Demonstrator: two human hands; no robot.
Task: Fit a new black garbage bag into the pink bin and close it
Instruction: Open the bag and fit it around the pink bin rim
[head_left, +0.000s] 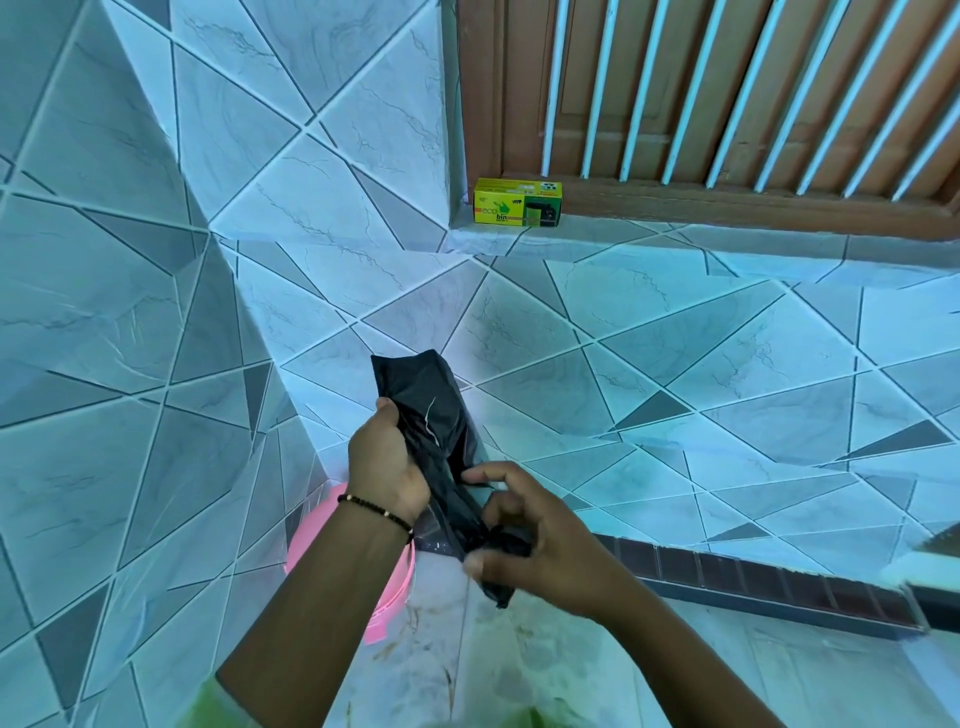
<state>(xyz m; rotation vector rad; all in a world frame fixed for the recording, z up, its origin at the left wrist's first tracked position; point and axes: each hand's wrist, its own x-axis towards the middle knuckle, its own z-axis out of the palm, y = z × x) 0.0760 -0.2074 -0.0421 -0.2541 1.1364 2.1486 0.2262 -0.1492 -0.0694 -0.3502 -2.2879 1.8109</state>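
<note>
A folded black garbage bag (431, 410) hangs in front of me at mid-frame, still a narrow strip. My left hand (384, 462) grips its middle from the left. My right hand (540, 545) pinches the crumpled lower end between thumb and fingers. Below my left wrist, the pink bin (395, 587) shows only as a curved pink rim on the floor; my left forearm hides most of it.
A yellow-green box of bin bags (518, 202) stands on the tiled window ledge under a brown barred window. Tiled walls meet in a corner at the left. A dark-tiled ledge edge (779, 582) runs along the right, above the pale floor.
</note>
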